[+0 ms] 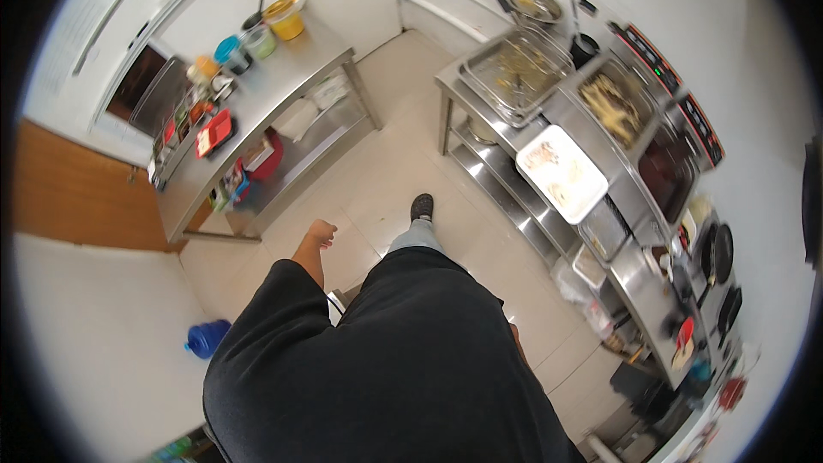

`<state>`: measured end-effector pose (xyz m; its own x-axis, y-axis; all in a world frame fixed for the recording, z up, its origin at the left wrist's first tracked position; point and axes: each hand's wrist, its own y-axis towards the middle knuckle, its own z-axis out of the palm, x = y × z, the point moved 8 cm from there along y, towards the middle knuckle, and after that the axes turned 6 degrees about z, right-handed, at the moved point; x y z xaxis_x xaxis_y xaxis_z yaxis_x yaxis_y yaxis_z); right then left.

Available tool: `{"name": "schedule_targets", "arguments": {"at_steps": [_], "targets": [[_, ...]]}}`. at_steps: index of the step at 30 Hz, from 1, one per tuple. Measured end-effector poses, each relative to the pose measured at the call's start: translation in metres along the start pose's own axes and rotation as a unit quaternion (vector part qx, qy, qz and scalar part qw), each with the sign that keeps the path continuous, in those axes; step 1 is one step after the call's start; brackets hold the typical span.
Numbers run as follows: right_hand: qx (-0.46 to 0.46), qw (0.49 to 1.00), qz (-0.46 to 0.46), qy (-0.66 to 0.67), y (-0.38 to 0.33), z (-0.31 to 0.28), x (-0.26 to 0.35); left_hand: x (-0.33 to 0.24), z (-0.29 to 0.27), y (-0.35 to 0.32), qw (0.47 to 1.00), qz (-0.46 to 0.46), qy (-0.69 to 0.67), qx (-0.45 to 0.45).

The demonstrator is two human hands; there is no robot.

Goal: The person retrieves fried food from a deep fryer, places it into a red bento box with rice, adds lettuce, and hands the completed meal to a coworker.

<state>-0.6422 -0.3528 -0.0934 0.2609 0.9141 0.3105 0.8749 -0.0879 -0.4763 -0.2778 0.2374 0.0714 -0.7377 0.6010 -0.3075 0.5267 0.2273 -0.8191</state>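
My left hand (322, 233) hangs over the tiled floor, out past the black sleeve (273, 313). Its fingers are loosely bent and a little apart, and I see nothing in them. It touches nothing; the metal table (313, 60) at the left is the nearest furniture in front of it. Of my right arm only a sliver of skin (515, 339) shows beside my black shirt, and the hand itself is hidden. One dark shoe (422, 206) is stepping forward on the floor.
Colourful tubs (286, 19) and a red tray (214, 133) stand on the left table. Along the right runs a steel counter with a wire-racked tray (480, 77), a fryer (617, 103), a white tray (561, 173) and pans (722, 253). A blue water jug (207, 339) lies lower left.
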Motion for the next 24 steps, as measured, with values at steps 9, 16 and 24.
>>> {"name": "schedule_targets", "arguments": {"at_steps": [9, 16, 24], "targets": [[0.072, 0.795, 0.377, 0.469, 0.093, -0.177, 0.018, -0.102, 0.014, 0.052, 0.991, 0.124, -0.025, 0.047], [0.009, 0.684, 0.397, 0.611, 0.166, -0.215, 0.122, -0.246, -0.034, 0.117, 0.958, 0.265, 0.083, 0.074], [0.014, 0.628, 0.408, 0.663, 0.224, -0.202, 0.225, -0.309, -0.118, 0.167, 0.922, 0.367, 0.122, 0.001]]}}
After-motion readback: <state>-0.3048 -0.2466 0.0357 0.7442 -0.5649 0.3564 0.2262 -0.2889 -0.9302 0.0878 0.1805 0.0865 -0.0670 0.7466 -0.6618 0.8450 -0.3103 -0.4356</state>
